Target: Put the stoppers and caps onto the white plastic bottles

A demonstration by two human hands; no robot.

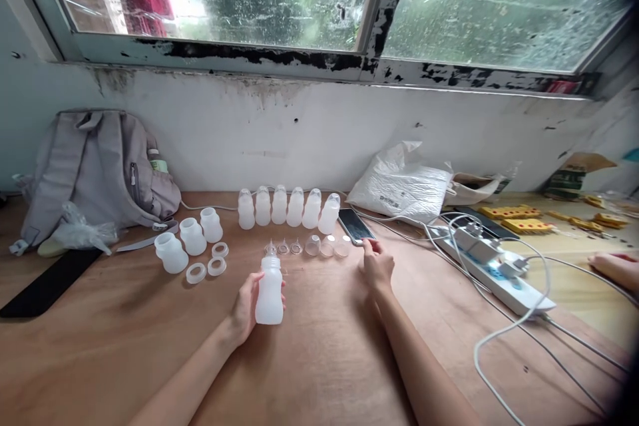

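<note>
My left hand (245, 306) is wrapped round a frosted white baby bottle (269, 296), held upright with its neck upward. Behind its top lie clear bottle nipples (296, 247), one partly overlapped by the bottle's neck. To their right are clear domed caps (313, 246) and small white discs (346, 238). My right hand (378, 265) has its fingers closed together by the near end of a phone (355, 226); what they hold, if anything, is hidden. Three open bottles (192, 236) stand at the left, beside three white collar rings (196, 273).
Several capped bottles (296, 206) stand in a row at the back. A grey backpack (94, 166) is at the left, a white plastic bag (404, 183) against the wall. A power strip (499, 276) with loose cables lies right. Another person's hand (616, 269) shows at the far right.
</note>
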